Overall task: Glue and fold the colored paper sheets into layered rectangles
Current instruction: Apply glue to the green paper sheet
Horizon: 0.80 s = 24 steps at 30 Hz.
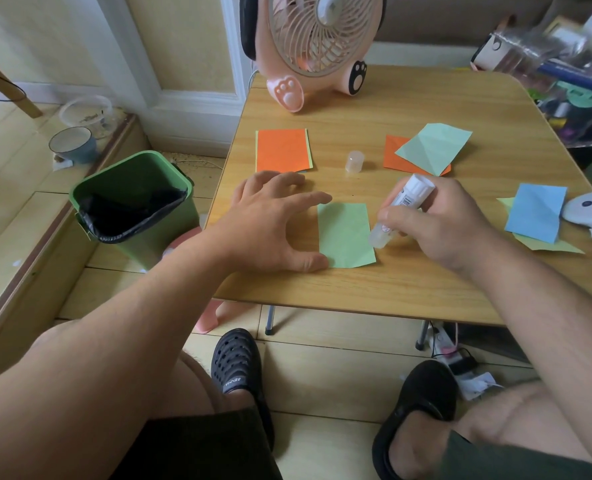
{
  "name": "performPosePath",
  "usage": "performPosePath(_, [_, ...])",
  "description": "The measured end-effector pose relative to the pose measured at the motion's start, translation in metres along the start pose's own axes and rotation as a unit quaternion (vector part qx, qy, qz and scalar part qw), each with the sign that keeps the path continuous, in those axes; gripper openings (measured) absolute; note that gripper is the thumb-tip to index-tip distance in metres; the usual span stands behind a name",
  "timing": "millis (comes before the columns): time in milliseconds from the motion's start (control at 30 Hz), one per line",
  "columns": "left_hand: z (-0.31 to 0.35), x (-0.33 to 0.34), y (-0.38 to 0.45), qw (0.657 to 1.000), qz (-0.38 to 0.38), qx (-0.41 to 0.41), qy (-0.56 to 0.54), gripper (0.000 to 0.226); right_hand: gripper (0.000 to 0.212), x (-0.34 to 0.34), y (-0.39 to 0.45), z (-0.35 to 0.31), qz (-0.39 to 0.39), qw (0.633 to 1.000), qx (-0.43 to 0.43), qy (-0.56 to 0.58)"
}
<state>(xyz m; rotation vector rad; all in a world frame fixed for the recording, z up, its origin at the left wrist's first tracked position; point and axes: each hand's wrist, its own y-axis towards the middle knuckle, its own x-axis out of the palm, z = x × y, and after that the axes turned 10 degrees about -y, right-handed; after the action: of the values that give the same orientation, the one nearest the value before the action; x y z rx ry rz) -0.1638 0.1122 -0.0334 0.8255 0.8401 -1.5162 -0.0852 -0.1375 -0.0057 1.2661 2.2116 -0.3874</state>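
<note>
Both hands worked low over the wooden table [408, 278]. My left hand [273, 220] lay spread, fingers straight, thumb and fingertip pinning the green folded sheet [346, 235] at its left edge. My right hand [436, 223] gripped the glue stick [400, 209], tilted tip-down at that sheet's right edge. One cap [354, 161] stood apart. I counted three other paper stacks. One green bin [131, 199] held a black liner.
</note>
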Motion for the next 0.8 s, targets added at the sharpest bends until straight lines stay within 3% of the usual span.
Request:
performPosePath(167, [-0.001,0.000,-0.001,1.000,0.006,0.003,-0.004,0.098,0.006,0.014,-0.004,-0.004,0.000,1.000,-0.022,-0.014])
performPosePath(800, [-0.002,0.000,-0.001,1.000,0.001,0.003,-0.012,0.099,0.014,0.039,-0.005,-0.011,-0.040,0.992,-0.048,-0.109])
